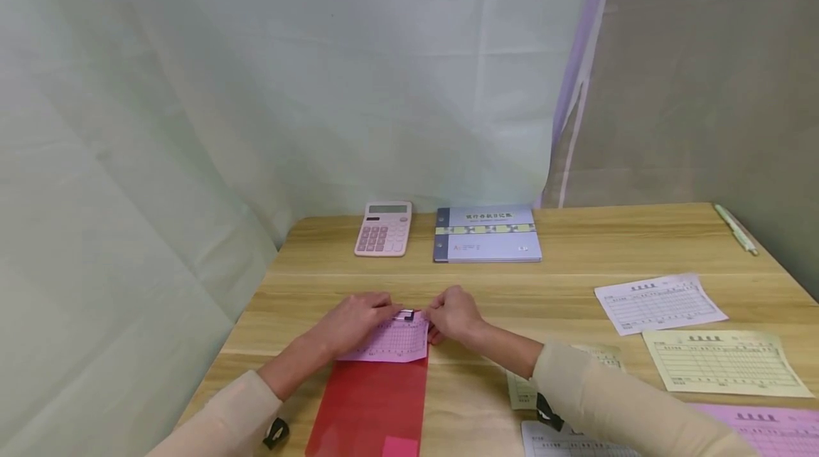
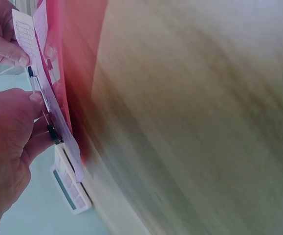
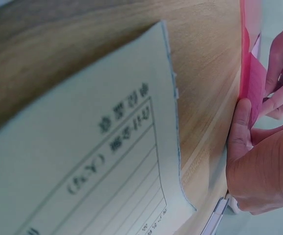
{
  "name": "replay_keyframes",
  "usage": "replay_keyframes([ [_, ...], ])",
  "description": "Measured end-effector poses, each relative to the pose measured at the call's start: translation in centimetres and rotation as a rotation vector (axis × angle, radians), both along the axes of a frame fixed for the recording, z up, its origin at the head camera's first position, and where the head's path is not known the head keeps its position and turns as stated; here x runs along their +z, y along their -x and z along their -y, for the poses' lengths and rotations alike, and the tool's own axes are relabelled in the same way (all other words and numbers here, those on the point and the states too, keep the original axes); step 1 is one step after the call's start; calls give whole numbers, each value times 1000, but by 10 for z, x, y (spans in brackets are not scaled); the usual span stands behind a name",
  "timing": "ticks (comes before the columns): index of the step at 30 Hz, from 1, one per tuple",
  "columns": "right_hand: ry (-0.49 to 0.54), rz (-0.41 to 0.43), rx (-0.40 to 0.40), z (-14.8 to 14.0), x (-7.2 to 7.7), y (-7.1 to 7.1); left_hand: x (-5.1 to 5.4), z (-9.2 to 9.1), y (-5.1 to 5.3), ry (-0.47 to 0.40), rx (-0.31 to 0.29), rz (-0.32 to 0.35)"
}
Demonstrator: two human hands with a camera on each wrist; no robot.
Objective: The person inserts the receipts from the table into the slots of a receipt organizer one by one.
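Observation:
A pink printed slip [image 1: 397,343] lies over the top end of a red, see-through folder [image 1: 377,400]. The folder has a metal clip with black ends [image 1: 406,315] at that end. My left hand [image 1: 361,318] grips the clip from the left; in the left wrist view its fingers [image 2: 36,128] are at the clip's metal bar, on top of the slip. On the other side my right hand [image 1: 456,315] pinches the slip's upper right corner. In the right wrist view the right thumb [image 3: 240,122] lies along the folder's edge. The left fingertips are partly hidden in the head view.
A pink calculator [image 1: 384,229] and a blue account book [image 1: 488,235] lie at the back. On the right are a white slip [image 1: 662,303], a yellow slip [image 1: 726,363] and a pink slip [image 1: 777,428], with more under the right forearm. A pen [image 1: 736,229] lies far right.

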State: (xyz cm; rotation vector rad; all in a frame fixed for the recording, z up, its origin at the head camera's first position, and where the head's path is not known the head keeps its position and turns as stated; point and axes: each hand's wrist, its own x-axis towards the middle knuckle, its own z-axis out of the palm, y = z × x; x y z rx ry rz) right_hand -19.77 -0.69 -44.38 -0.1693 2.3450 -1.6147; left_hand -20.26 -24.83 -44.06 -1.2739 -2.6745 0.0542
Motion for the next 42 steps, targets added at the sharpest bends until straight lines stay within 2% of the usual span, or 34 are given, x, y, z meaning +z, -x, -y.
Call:
replay_keyframes([
  [6, -4, 11, 3, 0, 0, 0, -2, 0, -1, -2, -3, 5],
  [17, 12, 6, 5, 0, 1, 0, -5, 0, -2, 28, -22, -72],
  [32, 33, 23, 2, 0, -1, 1, -8, 0, -3, 32, -2, -78],
  [38, 25, 20, 1, 0, 0, -1, -9, 1, -2, 0, -29, -87],
  [42, 28, 36, -3, 0, 1, -1, -9, 2, -2, -61, -28, -61],
])
